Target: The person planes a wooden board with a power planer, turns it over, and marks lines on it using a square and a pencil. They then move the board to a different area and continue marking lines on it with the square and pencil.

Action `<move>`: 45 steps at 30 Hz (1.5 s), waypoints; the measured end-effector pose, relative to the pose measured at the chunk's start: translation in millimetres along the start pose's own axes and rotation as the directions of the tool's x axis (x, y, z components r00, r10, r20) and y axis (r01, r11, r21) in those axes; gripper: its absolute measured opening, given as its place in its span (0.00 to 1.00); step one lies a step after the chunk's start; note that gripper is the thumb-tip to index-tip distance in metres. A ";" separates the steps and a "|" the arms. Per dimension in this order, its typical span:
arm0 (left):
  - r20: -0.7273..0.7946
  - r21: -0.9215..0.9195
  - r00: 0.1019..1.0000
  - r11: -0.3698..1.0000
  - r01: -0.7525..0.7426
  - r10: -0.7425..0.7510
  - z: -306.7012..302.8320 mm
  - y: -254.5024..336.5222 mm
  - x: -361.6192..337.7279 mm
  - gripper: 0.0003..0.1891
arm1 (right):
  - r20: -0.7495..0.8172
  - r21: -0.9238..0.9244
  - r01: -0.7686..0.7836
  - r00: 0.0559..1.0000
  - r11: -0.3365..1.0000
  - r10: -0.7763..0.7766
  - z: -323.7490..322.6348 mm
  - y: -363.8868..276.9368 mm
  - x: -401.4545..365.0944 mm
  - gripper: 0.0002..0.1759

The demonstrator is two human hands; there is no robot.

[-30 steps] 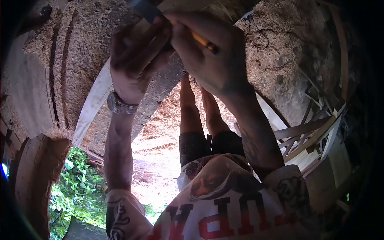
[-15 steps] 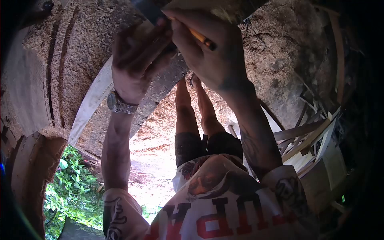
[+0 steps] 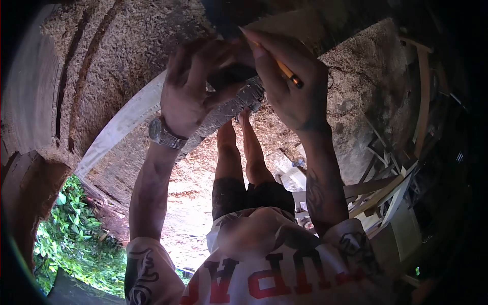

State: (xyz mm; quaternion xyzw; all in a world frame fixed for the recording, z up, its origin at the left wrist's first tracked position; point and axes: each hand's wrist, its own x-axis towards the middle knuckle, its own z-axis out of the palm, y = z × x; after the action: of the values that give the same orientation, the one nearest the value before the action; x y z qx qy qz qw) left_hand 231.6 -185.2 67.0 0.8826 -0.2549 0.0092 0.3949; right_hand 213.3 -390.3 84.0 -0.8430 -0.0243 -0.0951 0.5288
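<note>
A yellow-orange pencil (image 3: 288, 72) with a dark end is pinched in my right hand (image 3: 295, 84), its other end pointing up and left toward a dark, flat piece (image 3: 292, 25) at the top. My left hand (image 3: 190, 89), with a metal watch (image 3: 165, 134) at the wrist, is beside it. Its fingers and thumb curl round something dark between the hands, too shadowed to name. Below my left hand, a rough grey board (image 3: 223, 114) shows, and a long pale curved piece (image 3: 122, 119) runs down to the left.
Wood shavings (image 3: 137, 51) cover the surface at upper left. Loose wooden strips (image 3: 389, 195) are piled at the right. A thick brown wooden piece (image 3: 38, 188) stands at the left, above green plants (image 3: 81, 234). My legs (image 3: 254, 147) show beneath the hands.
Both hands have shifted right and slightly down in view, the pencil still in my right hand. The left fingers are more spread and arched. The surroundings have shifted with the camera.
</note>
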 end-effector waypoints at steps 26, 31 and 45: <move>-0.004 0.097 1.000 0.995 -0.019 0.019 -6.5 5.9 7.6 0.36 | 0.157 -0.079 -0.066 0.984 0.995 0.078 -14.7 -20.8 15.2 0.13; 0.047 0.146 0.986 0.975 -0.168 0.162 -16.2 3.7 11.7 0.34 | 0.307 -0.284 -0.333 0.857 0.899 0.414 -53.0 -45.0 -13.8 0.09; 0.098 -0.210 0.989 0.969 0.133 -0.115 -47.0 -12.5 8.9 0.38 | 0.264 0.238 -0.778 0.628 0.582 0.732 18.8 -9.3 -38.4 0.25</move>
State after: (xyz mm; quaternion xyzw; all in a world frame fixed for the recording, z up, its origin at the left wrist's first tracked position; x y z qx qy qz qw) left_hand 253.7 -149.3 92.6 0.8482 -0.2154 -0.0810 0.4771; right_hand 176.8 -367.0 77.2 -0.6760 0.2851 0.2030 0.6485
